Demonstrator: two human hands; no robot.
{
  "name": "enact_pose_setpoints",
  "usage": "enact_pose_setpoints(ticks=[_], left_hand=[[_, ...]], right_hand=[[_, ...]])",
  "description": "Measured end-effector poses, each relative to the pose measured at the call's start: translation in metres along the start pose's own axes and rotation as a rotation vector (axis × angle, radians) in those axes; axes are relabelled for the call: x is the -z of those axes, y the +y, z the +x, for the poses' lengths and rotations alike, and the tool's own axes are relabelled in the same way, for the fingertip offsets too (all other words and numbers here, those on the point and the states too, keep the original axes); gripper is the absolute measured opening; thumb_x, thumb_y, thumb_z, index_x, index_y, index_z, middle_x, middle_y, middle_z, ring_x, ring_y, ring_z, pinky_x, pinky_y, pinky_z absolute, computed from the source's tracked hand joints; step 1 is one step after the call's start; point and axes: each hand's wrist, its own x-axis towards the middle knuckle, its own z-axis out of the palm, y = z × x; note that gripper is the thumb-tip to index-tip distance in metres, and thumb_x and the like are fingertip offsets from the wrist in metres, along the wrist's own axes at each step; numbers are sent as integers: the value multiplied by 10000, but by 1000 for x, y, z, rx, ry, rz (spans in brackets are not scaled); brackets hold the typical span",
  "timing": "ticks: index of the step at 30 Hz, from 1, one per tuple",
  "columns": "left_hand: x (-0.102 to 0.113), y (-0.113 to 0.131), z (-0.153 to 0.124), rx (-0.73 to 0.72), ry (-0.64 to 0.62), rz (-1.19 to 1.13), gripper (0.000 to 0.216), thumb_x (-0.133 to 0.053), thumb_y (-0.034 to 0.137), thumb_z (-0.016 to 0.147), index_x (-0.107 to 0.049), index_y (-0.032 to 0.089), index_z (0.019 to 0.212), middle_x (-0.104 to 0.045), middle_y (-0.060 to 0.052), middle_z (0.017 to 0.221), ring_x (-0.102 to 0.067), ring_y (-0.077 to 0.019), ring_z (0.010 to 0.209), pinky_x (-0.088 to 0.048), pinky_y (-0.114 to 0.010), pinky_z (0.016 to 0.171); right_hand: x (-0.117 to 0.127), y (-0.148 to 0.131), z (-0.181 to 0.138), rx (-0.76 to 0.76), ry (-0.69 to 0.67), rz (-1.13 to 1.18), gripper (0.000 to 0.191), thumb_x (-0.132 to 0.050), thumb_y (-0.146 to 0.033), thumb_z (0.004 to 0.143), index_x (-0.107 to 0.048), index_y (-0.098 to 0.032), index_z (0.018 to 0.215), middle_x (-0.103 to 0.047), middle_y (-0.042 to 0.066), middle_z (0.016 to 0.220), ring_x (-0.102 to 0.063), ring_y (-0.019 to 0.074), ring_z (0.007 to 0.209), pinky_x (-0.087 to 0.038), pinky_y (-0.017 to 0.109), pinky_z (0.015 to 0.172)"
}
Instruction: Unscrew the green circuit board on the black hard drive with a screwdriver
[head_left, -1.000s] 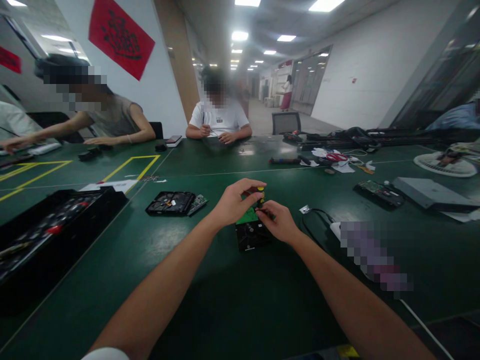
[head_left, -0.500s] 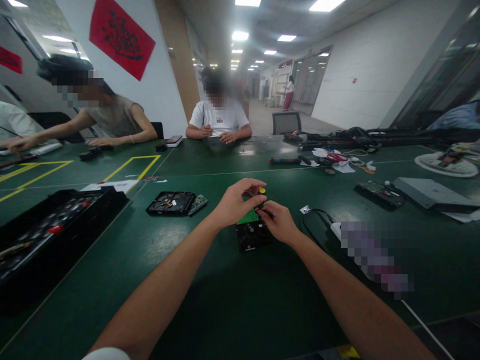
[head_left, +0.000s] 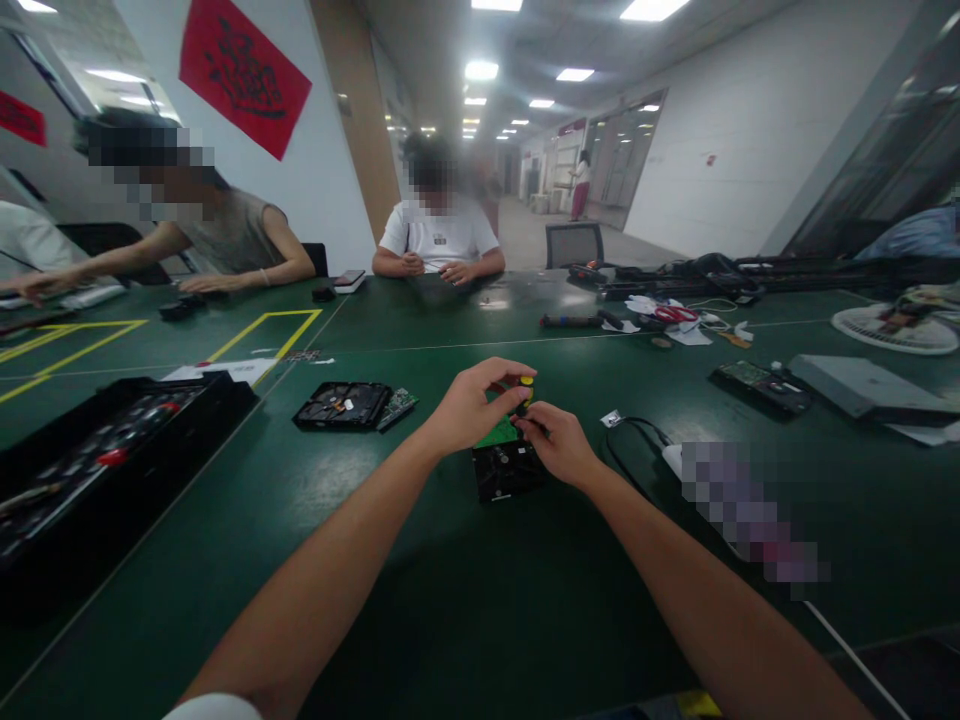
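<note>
A small screwdriver (head_left: pixel 528 382) with a yellow and black handle stands nearly upright over a hard drive (head_left: pixel 504 477). My left hand (head_left: pixel 474 403) is closed round its handle, thumb and fingers pinching it. Lower down, my right hand (head_left: pixel 561 443) has its fingertips pinched at the screwdriver's lower end, just above the drive; the tip is hidden there. The drive lies flat on the green table (head_left: pixel 450 590), with a green circuit board (head_left: pixel 498 433) showing at its far side. My right hand covers the drive's right edge.
To the left lie an opened hard drive (head_left: pixel 341 405), a loose circuit board (head_left: pixel 397 408) and a black toolbox (head_left: pixel 120 450). On the right are a power strip (head_left: pixel 673 456) with a cable, another drive (head_left: pixel 761 388) and a grey box (head_left: pixel 870 385). A co-worker (head_left: pixel 439 240) sits opposite.
The fingers of my left hand have shifted slightly on the screwdriver, and more of its yellow handle shows. My right hand and the hard drive stay in place.
</note>
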Motion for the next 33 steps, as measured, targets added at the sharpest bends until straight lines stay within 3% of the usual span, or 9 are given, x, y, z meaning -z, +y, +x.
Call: enact_pose_setpoints(ticks=[8, 14, 21, 33], left_hand=[[-1, 1, 0, 14, -33, -42, 277, -561, 265, 1014, -690, 207, 1251, -742, -75, 1149, -697, -204, 1034, -567, -367, 927], [0, 0, 0, 2, 42, 35, 277, -644, 282, 973, -698, 239, 1240, -711, -58, 1076, -674, -180, 941, -567, -311, 811], [3, 3, 1, -39, 34, 75, 233, -675, 305, 967, -739, 243, 1182, -682, -63, 1074, -665, -172, 938, -570, -302, 815], [2, 0, 2, -72, 56, 43, 227, -685, 318, 966, -770, 261, 1169, -658, -61, 1061, -663, -159, 919, -581, -303, 816]], right_hand=[[1, 2, -1, -6, 8, 20, 160, -549, -234, 997, -637, -221, 865, -669, 40, 891, -645, 193, 839, -491, 315, 773], [-1, 1, -1, -6, 6, -8, 148, -560, -261, 1003, -650, -228, 891, -671, 36, 887, -633, 191, 819, -486, 316, 768], [0, -1, -1, -6, 10, -34, 111, -573, -266, 998, -664, -227, 950, -683, 43, 914, -635, 197, 830, -485, 332, 778], [1, -6, 0, -39, 43, -103, 151, -615, -305, 966, -653, -226, 843, -640, 10, 783, -560, 160, 676, -420, 296, 619]])
